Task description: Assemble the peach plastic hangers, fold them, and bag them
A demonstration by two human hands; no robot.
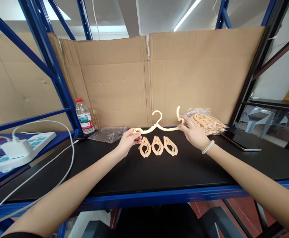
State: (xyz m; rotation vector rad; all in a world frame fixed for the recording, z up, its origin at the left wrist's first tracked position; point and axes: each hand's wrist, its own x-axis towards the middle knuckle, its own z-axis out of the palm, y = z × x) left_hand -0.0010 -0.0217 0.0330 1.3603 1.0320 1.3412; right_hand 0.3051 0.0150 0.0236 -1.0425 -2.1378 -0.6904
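A cream plastic folding hanger (156, 126) is held up above the black tabletop with its hook upward and its two arms spread sideways. My left hand (127, 141) is closed on the tip of the left arm. The right arm's end is in the closed fingers of my right hand (193, 132), and a curved piece sticks up there, angled away from the rest. Below the hanger lie a left folded hanger (145, 147), a middle folded hanger (157, 145) and a right folded hanger (170, 146), side by side. My fingers hide both arm ends in part.
A pile of folded hangers (205, 123) with clear wrap lies behind my right hand, beside a phone (241, 141). At left are a clear plastic bag (108, 134), a water bottle (84, 117) and a power strip (38, 145) with white cables. Cardboard (114, 82) stands behind.
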